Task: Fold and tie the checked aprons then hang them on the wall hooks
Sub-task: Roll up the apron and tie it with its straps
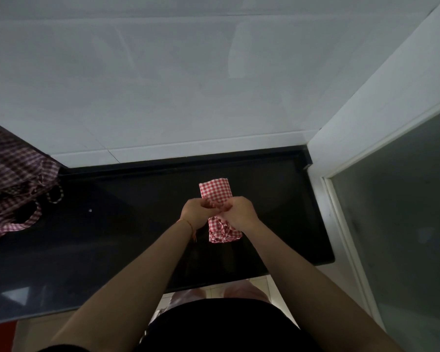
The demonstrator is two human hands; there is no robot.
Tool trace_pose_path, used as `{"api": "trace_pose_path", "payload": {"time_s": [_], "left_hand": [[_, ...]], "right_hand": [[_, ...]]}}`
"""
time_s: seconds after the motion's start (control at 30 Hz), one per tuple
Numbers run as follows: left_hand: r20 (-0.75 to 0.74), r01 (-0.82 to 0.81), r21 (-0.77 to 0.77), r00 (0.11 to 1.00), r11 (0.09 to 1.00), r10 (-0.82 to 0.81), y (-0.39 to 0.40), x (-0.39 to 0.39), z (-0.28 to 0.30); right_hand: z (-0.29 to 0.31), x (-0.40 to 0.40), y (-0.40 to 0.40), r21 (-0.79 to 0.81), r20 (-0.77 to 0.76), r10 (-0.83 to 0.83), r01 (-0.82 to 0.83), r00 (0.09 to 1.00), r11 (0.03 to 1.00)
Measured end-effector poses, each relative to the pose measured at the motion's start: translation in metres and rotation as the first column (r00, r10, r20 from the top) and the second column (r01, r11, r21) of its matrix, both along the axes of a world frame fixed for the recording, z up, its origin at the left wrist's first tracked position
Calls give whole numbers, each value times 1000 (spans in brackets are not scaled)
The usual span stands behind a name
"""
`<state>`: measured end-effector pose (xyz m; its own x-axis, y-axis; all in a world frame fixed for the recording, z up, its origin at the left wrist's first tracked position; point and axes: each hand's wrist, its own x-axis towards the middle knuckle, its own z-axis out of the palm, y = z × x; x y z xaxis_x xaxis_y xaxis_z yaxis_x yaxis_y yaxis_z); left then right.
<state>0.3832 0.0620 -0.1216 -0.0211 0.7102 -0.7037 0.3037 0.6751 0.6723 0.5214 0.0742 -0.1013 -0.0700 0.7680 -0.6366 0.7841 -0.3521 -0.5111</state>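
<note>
Left hand and right hand both pinch the folded apron mid-bundle on the counter, likely cinching its tie; loose aprons wait far left.

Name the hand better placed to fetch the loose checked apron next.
Left. The left hand is nearer the crumpled red-and-white checked apron lying at the black countertop's left end; the right hand is farther away.
</note>
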Motion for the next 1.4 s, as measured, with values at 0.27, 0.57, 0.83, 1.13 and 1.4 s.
{"api": "trace_pose_path", "payload": {"time_s": [0.27, 0.57, 0.83, 1.13, 1.4], "left_hand": [[-78, 104, 67, 992, 992, -98, 1, 6, 11], [-363, 250, 197, 917, 948, -167, -1, 12, 13], [-309, 269, 181, 929, 946, -205, -4, 5, 7], [-251, 245, 151, 947, 958, -202, 1, 4, 8], [-203, 223, 102, 959, 969, -199, -1, 5, 7]], "right_hand": [[-2, -6, -1, 61, 167, 185, -198, 968, 978], [-9, -10, -18, 333, 196, 348, -396, 917, 855], [-17, -14, -20, 333, 197, 301, -353, 933, 874], [-23, -4, -25, 406, 201, 272, -333, 941, 851], [-30, 4, -38, 477, 205, 267, -335, 941, 813]]}}
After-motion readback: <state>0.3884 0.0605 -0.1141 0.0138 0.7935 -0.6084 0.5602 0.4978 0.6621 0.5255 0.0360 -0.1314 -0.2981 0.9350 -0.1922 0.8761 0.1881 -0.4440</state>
